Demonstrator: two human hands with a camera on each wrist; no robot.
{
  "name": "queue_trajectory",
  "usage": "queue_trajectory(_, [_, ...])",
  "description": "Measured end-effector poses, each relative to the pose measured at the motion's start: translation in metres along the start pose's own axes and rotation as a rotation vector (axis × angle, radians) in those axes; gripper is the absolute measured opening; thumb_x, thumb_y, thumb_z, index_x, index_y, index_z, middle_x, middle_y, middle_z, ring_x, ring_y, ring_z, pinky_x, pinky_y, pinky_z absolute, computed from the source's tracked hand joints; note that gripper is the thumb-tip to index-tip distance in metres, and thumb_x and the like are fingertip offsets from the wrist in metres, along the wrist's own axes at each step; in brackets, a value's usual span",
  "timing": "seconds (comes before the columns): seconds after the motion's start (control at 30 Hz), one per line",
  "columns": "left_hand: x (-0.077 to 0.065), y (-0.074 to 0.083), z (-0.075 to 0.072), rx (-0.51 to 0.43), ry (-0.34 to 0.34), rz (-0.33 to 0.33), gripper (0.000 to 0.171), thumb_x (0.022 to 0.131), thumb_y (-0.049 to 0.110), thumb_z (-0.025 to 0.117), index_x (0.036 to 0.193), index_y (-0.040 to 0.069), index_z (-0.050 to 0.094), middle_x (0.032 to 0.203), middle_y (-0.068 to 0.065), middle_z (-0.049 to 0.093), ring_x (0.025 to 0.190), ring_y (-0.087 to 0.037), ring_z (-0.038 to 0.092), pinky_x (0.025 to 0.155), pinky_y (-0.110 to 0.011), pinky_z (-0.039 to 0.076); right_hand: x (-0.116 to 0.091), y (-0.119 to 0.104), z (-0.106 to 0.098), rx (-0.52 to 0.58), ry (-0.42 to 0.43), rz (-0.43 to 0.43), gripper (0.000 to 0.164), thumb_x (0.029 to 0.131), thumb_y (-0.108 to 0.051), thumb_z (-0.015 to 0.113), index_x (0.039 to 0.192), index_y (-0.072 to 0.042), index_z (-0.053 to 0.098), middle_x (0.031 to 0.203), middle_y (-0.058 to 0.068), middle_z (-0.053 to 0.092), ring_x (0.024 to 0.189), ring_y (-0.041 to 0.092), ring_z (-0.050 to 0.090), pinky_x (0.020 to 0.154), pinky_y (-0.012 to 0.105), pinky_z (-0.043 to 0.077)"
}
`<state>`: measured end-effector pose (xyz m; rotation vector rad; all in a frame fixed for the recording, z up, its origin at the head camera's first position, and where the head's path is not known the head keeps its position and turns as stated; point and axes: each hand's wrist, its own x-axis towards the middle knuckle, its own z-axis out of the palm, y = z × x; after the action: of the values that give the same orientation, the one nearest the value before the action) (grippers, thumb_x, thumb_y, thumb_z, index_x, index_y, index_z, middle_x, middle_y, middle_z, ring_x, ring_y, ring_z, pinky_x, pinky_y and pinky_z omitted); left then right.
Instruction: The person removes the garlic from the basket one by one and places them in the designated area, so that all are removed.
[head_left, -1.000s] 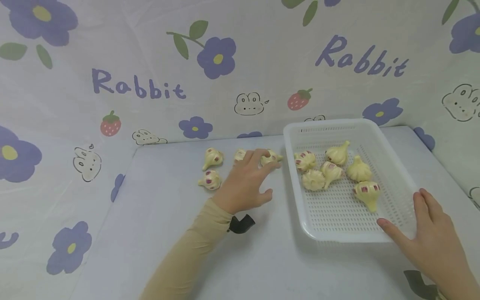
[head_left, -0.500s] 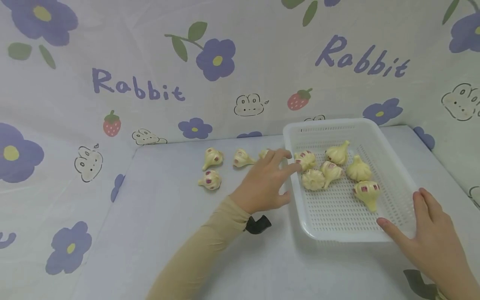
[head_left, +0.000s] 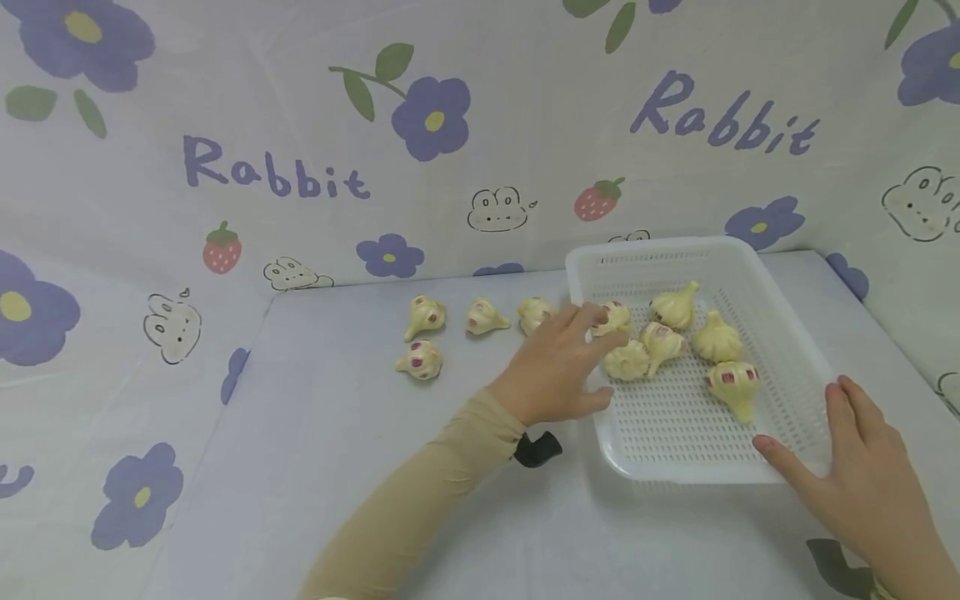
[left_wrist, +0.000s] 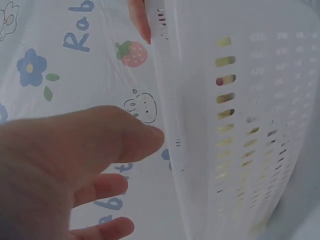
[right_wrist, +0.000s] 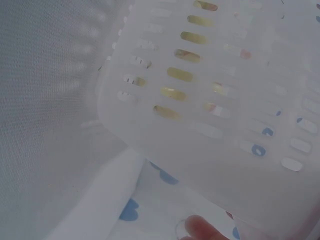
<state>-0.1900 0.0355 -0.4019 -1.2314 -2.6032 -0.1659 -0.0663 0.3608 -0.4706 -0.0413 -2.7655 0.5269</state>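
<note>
A white perforated plastic basket (head_left: 637, 467) stands on the table with several garlic bulbs (head_left: 733, 385) inside. My left hand (head_left: 558, 367) hovers over the basket's left rim, fingers apart and slightly bent, near a garlic bulb (head_left: 628, 360). Nothing lies between the thumb (left_wrist: 135, 142) and fingers in the left wrist view. My right hand (head_left: 873, 467) rests at the basket's near right corner, its fingers fairly straight at the right rim and its thumb over the near side. In the right wrist view only one fingertip (right_wrist: 202, 227) shows beside the basket.
Left of the basket, several more garlic bulbs (head_left: 426, 317) lie on the white table (head_left: 315, 433), one of them (head_left: 535, 315) partly behind my left hand. Behind the table hangs a cloth (head_left: 300, 83) printed with flowers and rabbits.
My left hand has moved right, from above the loose garlic bulbs to the basket's left rim, uncovering bulbs on the table. The right hand and basket have stayed put.
</note>
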Motion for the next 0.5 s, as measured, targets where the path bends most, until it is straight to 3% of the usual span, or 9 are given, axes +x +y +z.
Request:
queue_trajectory(0.2, [0.009,0.007,0.005,0.023,-0.026,0.009,0.059,0.09,0.047,0.073,0.143,0.025,0.059,0.143,-0.004,0.051,0.128,-0.021,0.05,0.104,-0.039,0.048,0.0,0.001,0.001,-0.006,-0.004,0.002,0.112,0.091,-0.056,0.072,0.158,0.015,0.017,0.158,0.044,0.022,0.121,0.07,0.035,0.102,0.082,0.03])
queue_trajectory(0.5, [0.019,0.012,0.013,0.06,-0.068,0.022,0.057,0.092,0.047,0.07,0.144,0.026,0.059,0.145,-0.003,0.05,0.13,-0.018,0.047,0.096,-0.035,0.05,0.0,-0.001,-0.001,-0.006,-0.013,0.008,0.111,0.092,-0.057,0.07,0.157,0.016,0.017,0.159,0.043,0.02,0.121,0.071,0.034,0.101,0.082,0.029])
